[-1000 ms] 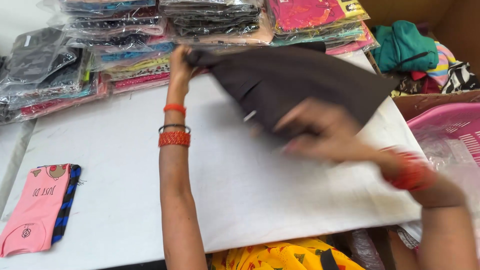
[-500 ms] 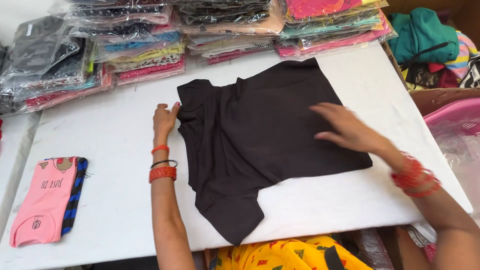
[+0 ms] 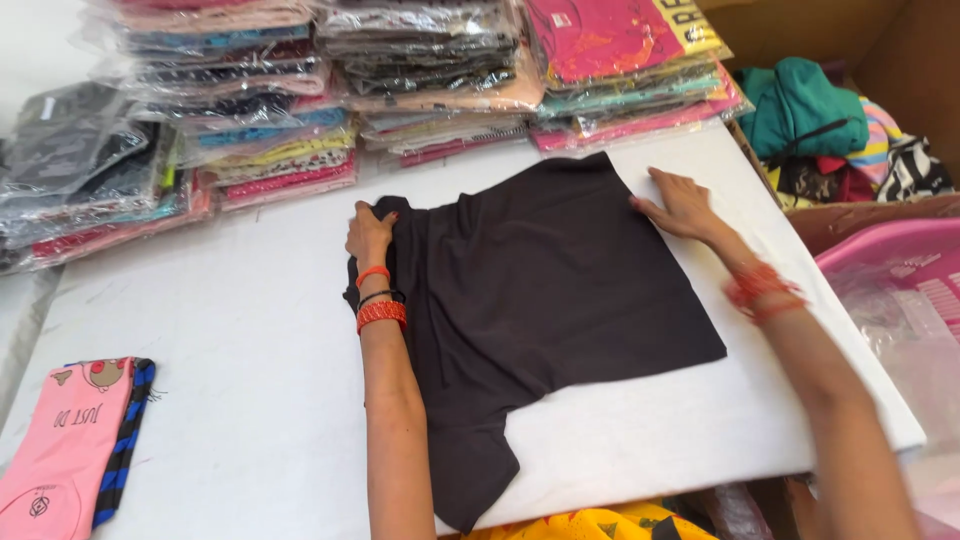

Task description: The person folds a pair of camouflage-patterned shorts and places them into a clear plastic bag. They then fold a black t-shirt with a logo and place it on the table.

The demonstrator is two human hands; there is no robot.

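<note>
One black shirt [image 3: 540, 290], two hands flat.

Stacks of folded garments in clear plastic bags [image 3: 300, 110] line the far edge of the white table [image 3: 230, 330], running from far left to right. At the far right of that row, a bagged pink garment with a yellow card [image 3: 620, 35] tops a pile. On the near left lies a folded pink garment with a blue-and-black striped edge [image 3: 75, 450]. To the right, a brown cardboard box [image 3: 900, 60] holds loose teal and patterned clothes [image 3: 810, 110], and nearer stands a pink plastic basket [image 3: 900, 270].
</note>
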